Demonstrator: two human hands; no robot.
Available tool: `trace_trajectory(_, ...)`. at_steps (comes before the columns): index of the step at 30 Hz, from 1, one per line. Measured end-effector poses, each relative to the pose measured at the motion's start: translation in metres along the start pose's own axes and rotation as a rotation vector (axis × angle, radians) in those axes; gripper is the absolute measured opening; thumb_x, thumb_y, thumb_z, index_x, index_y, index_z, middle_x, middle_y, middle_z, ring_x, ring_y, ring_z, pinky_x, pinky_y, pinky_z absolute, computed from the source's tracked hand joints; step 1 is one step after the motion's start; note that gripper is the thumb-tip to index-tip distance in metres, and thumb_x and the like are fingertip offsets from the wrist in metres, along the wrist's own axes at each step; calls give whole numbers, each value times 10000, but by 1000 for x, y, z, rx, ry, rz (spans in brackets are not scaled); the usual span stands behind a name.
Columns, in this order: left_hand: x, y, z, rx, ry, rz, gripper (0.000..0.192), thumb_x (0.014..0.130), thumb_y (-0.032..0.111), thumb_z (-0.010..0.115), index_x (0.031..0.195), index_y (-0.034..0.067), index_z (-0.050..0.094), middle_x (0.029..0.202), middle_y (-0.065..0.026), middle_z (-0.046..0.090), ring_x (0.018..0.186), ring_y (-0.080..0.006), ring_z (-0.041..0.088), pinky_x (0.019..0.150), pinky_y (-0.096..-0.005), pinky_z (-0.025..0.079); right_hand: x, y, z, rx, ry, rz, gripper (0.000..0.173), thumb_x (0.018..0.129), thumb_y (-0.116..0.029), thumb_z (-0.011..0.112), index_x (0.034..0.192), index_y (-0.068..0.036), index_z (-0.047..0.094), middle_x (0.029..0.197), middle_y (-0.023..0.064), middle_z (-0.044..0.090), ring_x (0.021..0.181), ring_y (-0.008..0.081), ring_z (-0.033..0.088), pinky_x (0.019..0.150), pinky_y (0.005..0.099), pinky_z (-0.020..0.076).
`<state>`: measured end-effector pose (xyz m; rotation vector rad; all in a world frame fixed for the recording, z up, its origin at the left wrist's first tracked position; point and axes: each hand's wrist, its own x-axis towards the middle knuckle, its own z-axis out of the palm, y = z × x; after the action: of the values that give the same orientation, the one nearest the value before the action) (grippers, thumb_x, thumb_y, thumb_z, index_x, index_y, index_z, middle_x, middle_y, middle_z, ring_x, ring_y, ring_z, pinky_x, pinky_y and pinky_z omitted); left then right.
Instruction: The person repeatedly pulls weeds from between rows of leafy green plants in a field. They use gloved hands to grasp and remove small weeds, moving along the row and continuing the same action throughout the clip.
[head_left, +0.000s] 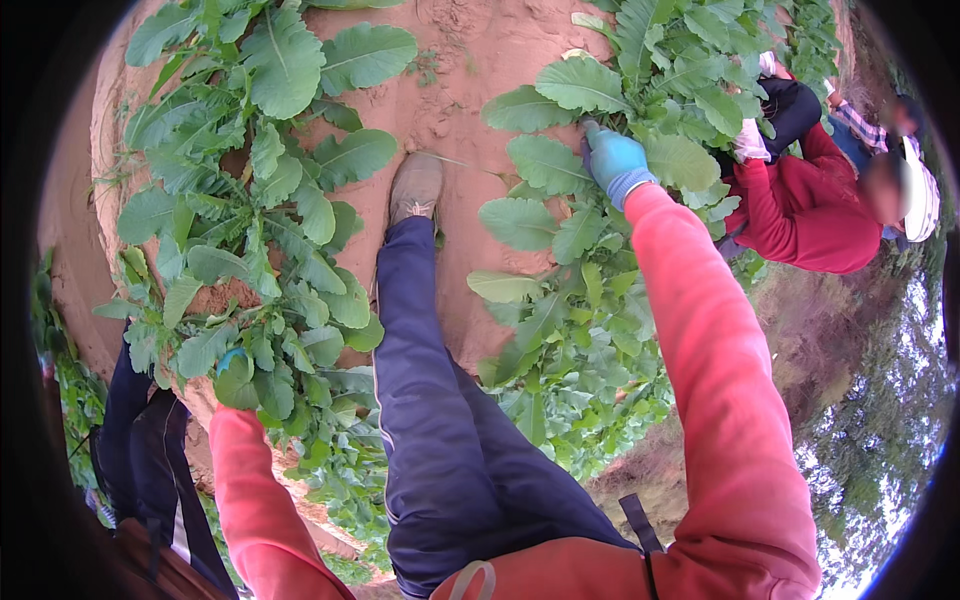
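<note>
My right hand, in a blue knitted work glove, reaches among the lower leaves of a leafy green plant in the right-hand row. Its fingertips are at the base of the leaf stalks, close to the soil. Leaves and the angle hide whether the fingers grip anything. My left hand is mostly covered by leaves of the left-hand row; only a bit of blue glove shows. What it touches is hidden.
Reddish sandy soil runs between the rows, with my shoe planted on it. A person in a red top crouches at the right row, another person beyond. At left stands someone in dark trousers. Trees lie lower right.
</note>
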<state>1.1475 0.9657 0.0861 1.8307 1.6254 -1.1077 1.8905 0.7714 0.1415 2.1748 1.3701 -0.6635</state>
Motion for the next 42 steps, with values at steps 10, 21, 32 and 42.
trace_trajectory(10,5,91,-140,-296,543,453,239,885,109,535,1097,12,584,1055,-202,614,923,-367,587,806,-381,465,38,16,8,148,-72,262,254,857,-156,477,1048,-33,590,833,199,661,778,356,652,676,451,522)
trace_trajectory(21,150,73,-115,-856,-339,40,196,838,146,585,983,26,639,884,-71,669,753,-173,616,633,-326,479,66,41,16,-227,-236,16,235,856,-169,512,979,-66,684,1010,173,660,921,316,651,765,411,538)
trace_trajectory(32,168,65,-100,-444,-87,58,295,862,228,508,1030,14,620,979,-112,650,828,-230,598,698,-336,459,71,50,5,-407,-305,-122,254,902,-157,454,959,-16,657,969,158,668,926,276,644,794,369,520)
trace_trajectory(42,156,89,-100,-293,-11,-27,401,870,300,441,1082,-4,595,1060,-159,628,912,-301,579,773,-354,438,39,-6,-46,750,-451,421,287,839,-209,607,1061,-27,620,764,120,665,742,271,655,709,347,515)
